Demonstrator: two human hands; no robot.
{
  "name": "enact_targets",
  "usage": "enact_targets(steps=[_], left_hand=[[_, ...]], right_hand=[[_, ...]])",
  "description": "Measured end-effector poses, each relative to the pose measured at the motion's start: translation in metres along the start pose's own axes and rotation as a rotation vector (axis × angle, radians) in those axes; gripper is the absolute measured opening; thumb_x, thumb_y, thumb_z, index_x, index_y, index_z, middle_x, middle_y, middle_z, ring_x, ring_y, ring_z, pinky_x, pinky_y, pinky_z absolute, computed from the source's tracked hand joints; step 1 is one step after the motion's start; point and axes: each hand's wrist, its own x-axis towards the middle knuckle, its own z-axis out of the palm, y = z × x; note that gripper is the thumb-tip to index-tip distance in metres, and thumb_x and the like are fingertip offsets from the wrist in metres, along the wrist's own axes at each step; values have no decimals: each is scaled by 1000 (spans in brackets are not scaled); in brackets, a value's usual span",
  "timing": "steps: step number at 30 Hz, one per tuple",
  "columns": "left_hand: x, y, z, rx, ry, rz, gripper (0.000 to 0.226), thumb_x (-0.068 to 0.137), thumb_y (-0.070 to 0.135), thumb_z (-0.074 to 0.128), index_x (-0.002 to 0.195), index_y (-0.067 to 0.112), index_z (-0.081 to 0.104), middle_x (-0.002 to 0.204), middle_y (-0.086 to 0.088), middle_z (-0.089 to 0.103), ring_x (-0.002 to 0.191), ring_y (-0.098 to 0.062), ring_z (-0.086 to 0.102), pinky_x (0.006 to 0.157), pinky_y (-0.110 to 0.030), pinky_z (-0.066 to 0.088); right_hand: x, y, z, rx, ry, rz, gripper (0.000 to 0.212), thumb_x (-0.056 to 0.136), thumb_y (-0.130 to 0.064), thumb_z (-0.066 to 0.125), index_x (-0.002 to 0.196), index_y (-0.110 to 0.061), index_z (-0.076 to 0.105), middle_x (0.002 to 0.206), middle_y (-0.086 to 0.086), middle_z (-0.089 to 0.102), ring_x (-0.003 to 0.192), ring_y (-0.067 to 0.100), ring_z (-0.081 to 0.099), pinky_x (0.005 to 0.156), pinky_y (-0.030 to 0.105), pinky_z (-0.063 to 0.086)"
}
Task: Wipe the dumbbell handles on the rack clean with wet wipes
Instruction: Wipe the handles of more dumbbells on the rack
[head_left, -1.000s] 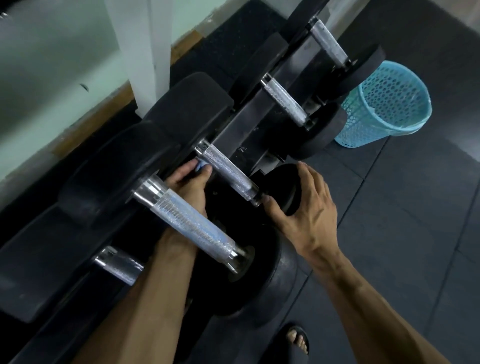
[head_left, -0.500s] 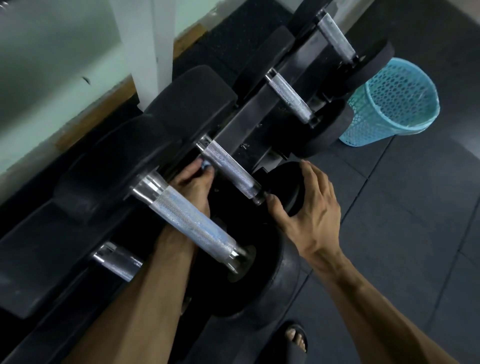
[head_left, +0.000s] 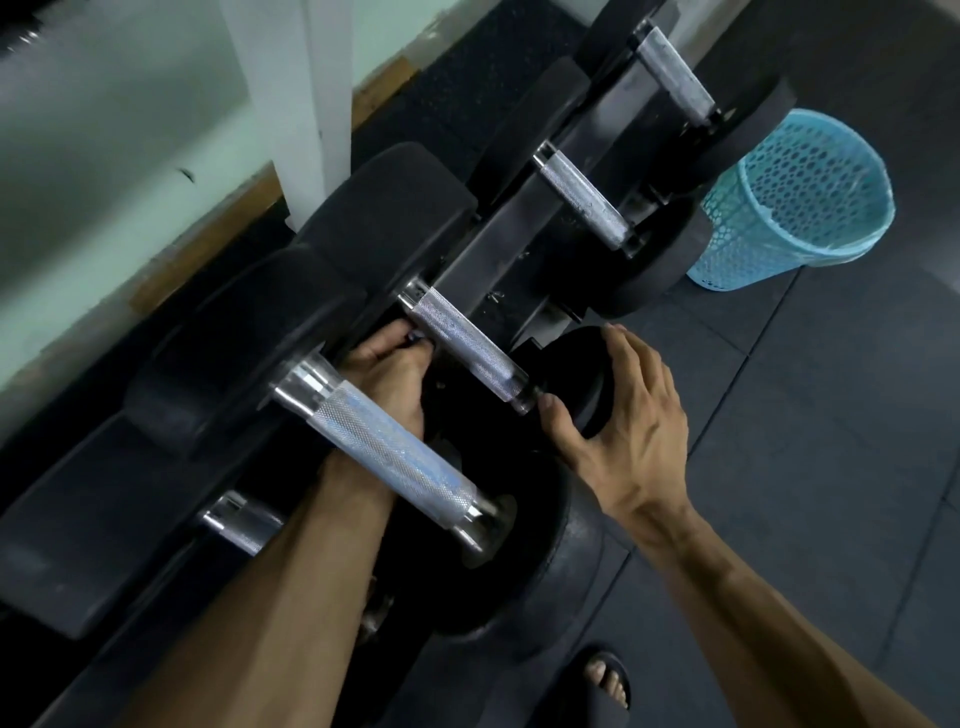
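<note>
- Both hands work at one dumbbell on the rack (head_left: 498, 260). Reaching under a nearer, larger handle (head_left: 395, 457), the left hand (head_left: 387, 374) has its fingers curled against the far end of the second dumbbell handle (head_left: 465, 345), pinching a small bluish scrap that looks like the wet wipe (head_left: 413, 338); most of it is hidden.
- Right hand (head_left: 623, 415) cups the near black weight plate (head_left: 582, 379) of that same dumbbell, fingers over its rim and thumb near the handle's end, steadying it.
- Two more knurled handles (head_left: 582, 205) lie farther along the rack, toward a blue mesh bin (head_left: 795, 202) standing on the dark floor.
- A sandalled foot (head_left: 605, 680) shows at the bottom edge.
- Judgement: the step in hand is wiping this second handle, beginning at its far end.
- To do it well, wrap the wipe round the bar, draw it along the whole length to the near collar, and use the bracing hand to stop the dumbbell rolling or to turn it so the underside gets cleaned.
</note>
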Motion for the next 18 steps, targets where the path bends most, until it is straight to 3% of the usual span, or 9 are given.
enact_targets(steps=[3,5,8,11,13,15,18], left_hand=[[0,3,0,72,35,11,44,78,-9,63,69,32,78,74,7,75,75,-9,70,80,-30,55],[-11,-9,-3,238,-45,-17,37,78,-1,69,71,34,77,76,9,75,77,-7,70,89,-34,56],[-16,-18,-11,264,-172,-73,35,78,1,75,73,35,78,81,9,76,83,-8,71,97,-39,53],[-3,-7,-12,223,-113,-31,21,78,4,70,86,22,77,81,8,76,83,-7,70,88,-31,53],[2,-3,-8,169,-106,-2,26,77,-4,64,77,19,76,74,8,74,77,-4,69,79,-24,52],[-3,-13,-7,290,-165,-59,28,77,-7,66,71,19,74,71,6,72,71,-7,66,75,-26,56],[-7,-39,-9,400,-263,-212,25,72,0,76,92,14,76,95,-8,76,85,-19,68,96,-42,54]], right_hand=[[0,-1,0,-1,-3,-1,89,79,-67,48,142,-4,49,144,12,52,133,30,48,106,52,44],[0,0,1,-8,-2,1,88,78,-67,48,141,-5,50,144,12,52,132,30,48,105,52,45],[0,0,0,-2,6,6,88,78,-67,48,141,-6,50,144,11,52,133,30,48,104,52,45],[0,-1,0,4,7,5,88,78,-67,48,141,-6,50,143,11,52,132,30,48,105,52,45],[0,-1,1,1,11,3,88,78,-67,47,141,-6,50,143,11,53,132,29,48,105,51,45],[0,-1,1,4,9,8,87,78,-67,47,141,-7,50,143,10,53,132,29,48,105,51,45],[-1,-1,1,7,12,11,87,77,-67,48,141,-8,50,144,10,52,132,29,48,105,51,45]])
